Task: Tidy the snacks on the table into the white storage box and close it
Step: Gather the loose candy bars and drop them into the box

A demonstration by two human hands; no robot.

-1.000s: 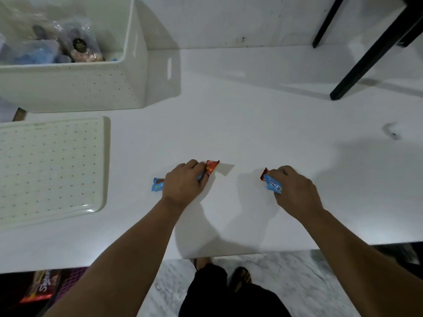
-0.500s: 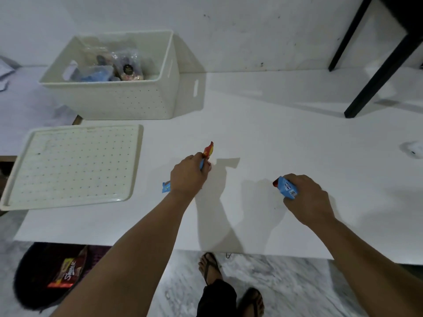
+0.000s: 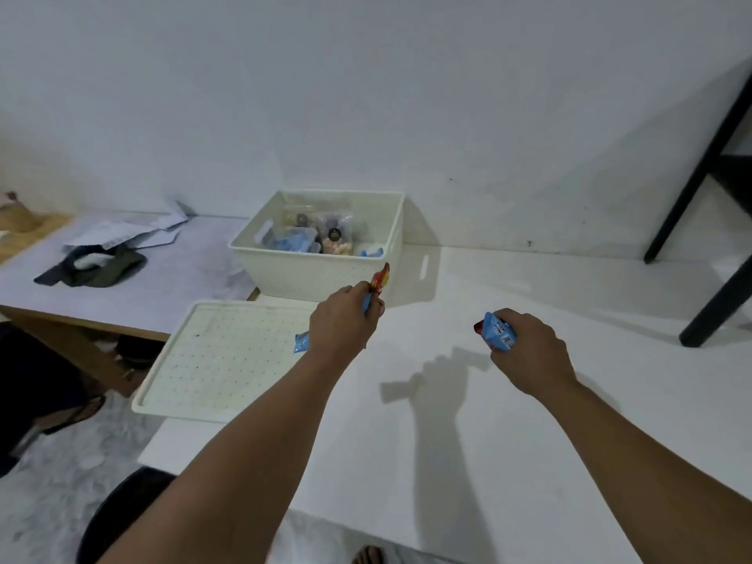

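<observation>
Lid [image 3: 221,362] lies flat at the left, off the storage box [image 3: 325,274], which stands open with snacks already inside. Left hand [image 3: 339,325], a second ago down on the surface [image 3: 508,462], is now lifted, fingers curled round a blue-and-red snack [image 3: 380,278] just short of the box. Right hand [image 3: 525,348] likewise raised, gripping a second packet [image 3: 497,331]. Drop-off looks imminent; closing remains.

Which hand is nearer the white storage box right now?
Left. The left hand, gripping a snack packet, is just in front of the white storage box. The right hand, holding another packet, is farther off to the box's right.
</observation>
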